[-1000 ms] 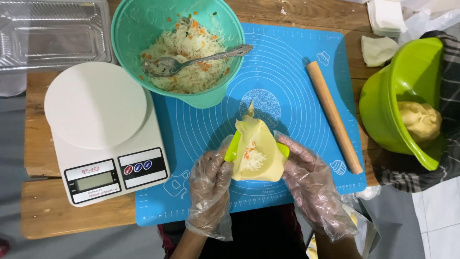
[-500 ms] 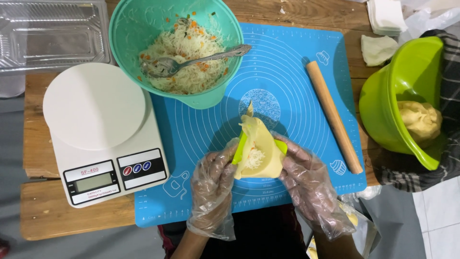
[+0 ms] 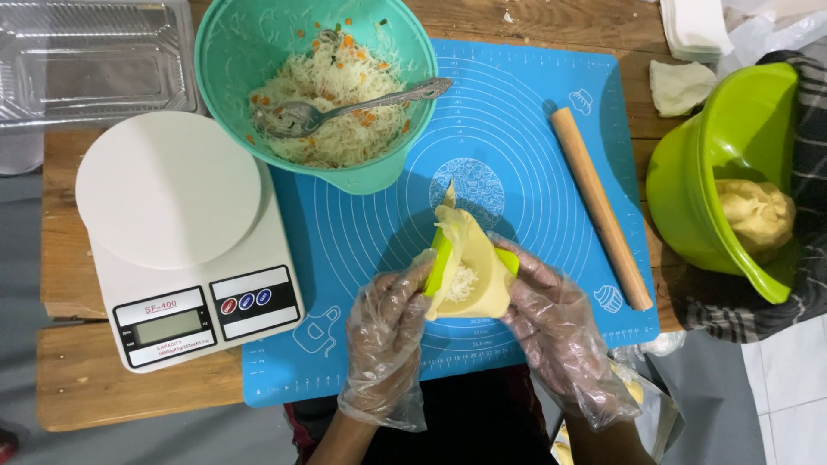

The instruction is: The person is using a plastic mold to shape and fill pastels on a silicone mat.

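Scale (image 3: 185, 245) left of mat (image 3: 534, 129)

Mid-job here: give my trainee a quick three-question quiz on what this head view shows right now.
1. True or false: the rolling pin lies on the blue mat.
2. What rests in the teal bowl of shredded filling? A) a knife B) a spoon C) a whisk
3. What do the left hand and right hand hold between them?

Key
1. True.
2. B, the spoon.
3. A green dumpling press lined with dough, with some filling inside.
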